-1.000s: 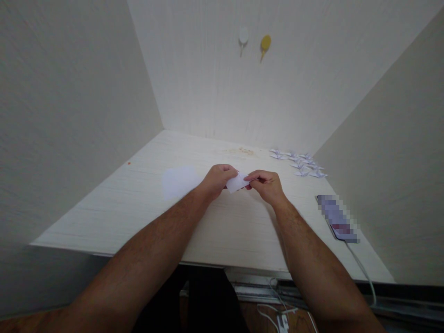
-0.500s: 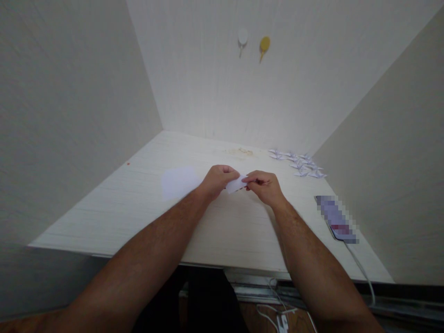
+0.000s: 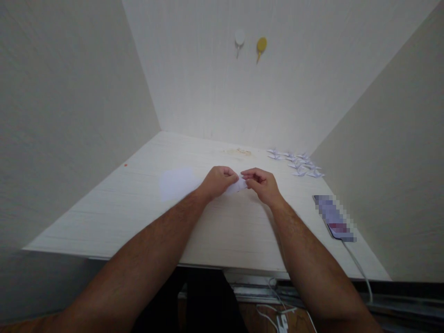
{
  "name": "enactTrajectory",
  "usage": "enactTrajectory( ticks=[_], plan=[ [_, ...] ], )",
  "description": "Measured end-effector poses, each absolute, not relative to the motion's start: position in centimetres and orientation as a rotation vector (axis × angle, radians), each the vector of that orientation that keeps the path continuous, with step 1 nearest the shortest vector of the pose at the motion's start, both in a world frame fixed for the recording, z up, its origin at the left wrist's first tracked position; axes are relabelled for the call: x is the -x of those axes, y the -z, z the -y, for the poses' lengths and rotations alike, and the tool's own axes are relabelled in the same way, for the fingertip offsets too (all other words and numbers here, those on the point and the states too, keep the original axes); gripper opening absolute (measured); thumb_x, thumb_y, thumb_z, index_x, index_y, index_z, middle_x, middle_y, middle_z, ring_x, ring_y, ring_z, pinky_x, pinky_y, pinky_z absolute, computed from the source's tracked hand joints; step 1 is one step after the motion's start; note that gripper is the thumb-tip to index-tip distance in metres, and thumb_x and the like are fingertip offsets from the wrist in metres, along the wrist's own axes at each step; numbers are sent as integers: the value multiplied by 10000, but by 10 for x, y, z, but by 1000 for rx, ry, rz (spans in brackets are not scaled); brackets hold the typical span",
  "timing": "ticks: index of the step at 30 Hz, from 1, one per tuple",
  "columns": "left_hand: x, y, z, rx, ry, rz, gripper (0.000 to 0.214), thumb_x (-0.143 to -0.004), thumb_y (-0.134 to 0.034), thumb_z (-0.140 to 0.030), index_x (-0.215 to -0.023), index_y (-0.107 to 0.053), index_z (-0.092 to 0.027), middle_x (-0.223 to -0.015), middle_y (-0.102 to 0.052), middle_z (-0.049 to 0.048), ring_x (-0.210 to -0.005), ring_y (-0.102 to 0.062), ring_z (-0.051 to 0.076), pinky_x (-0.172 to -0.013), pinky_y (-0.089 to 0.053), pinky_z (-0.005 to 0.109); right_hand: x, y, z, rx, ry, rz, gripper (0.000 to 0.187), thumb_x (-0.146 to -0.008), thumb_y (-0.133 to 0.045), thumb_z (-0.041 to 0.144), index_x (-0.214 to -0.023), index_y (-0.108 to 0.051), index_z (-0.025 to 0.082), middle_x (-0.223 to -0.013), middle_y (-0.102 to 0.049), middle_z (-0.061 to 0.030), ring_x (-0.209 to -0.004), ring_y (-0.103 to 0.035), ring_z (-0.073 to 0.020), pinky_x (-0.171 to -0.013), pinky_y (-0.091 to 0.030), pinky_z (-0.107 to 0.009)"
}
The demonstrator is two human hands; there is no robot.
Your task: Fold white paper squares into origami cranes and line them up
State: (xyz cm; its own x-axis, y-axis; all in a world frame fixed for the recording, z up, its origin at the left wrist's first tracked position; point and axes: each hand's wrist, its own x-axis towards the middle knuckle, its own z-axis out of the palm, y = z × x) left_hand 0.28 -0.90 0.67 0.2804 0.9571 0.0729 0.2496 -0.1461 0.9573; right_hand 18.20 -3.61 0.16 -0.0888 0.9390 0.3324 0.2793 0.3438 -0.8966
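A small folded piece of white paper (image 3: 236,187) is between my hands, a little above the tabletop. My left hand (image 3: 219,179) pinches its left side between thumb and curled fingers. At the right end, the thumb of my right hand (image 3: 262,185) meets the paper, and the fingers are bent over it with the index fingertip slightly raised. Fingers partly hide the paper, so its exact folds cannot be made out. Beside my left wrist, flat white paper (image 3: 176,182) lies on the table.
Several folded paper cranes (image 3: 298,164) stand at the back right of the white table (image 3: 215,231). A phone (image 3: 333,217), its screen blurred out, lies at the right with a white cable (image 3: 359,268). Two hooks, one white (image 3: 239,37) and one yellow (image 3: 262,44), are on the back wall.
My right index finger has lifted and parted from the thumb. The paper between my hands has turned slightly and shows less of its surface. The whole view has shifted a little.
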Motion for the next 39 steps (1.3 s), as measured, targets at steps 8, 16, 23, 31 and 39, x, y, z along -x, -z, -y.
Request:
enactTrajectory(
  ticks=[8, 16, 23, 31, 39],
  plan=[
    [-5, -9, 13, -1775, -939, -1142, 176, -706, -635, -305, -681, -688, -139, -575, -605, 4, -508, -457, 92, -481, -328, 200, -179, -2, 35, 1350, -831, 1649, 171, -708, -628, 331, -635, -621, 177, -535, -534, 38, -498, -454, -94, -478, -335, -224],
    [0, -8, 8, -1610, -1010, -1193, 173, -677, -659, -306, -685, -670, -134, -556, -580, -9, -486, -448, 87, -465, -325, 204, -181, -6, 36, 1352, -805, 1639, 149, -685, -629, 294, -603, -610, 171, -517, -527, 38, -485, -419, -86, -463, -289, -223],
    [11, -9, -1, -1433, -1141, -1170, 177, -670, -678, -308, -696, -655, -134, -562, -555, -24, -466, -420, 69, -446, -307, 198, -193, -14, 36, 1290, -810, 1378, 146, -652, -605, 258, -534, -577, 178, -468, -519, 32, -452, -429, -93, -458, -328, -233],
    [0, -3, 6, -1560, -1068, -1081, 170, -689, -642, -307, -693, -628, -137, -575, -552, -22, -494, -454, 79, -468, -330, 200, -175, -8, 37, 1392, -736, 1558, 164, -693, -630, 315, -629, -636, 164, -524, -550, 23, -478, -429, -92, -468, -312, -235],
    [-2, -2, 6, -1765, -922, -1064, 149, -665, -656, -277, -703, -663, -134, -604, -612, 3, -535, -502, 96, -492, -353, 198, -174, -5, 40, 1418, -619, 1713, 156, -702, -585, 279, -603, -611, 161, -525, -532, 32, -490, -411, -82, -476, -291, -220]
  ],
)
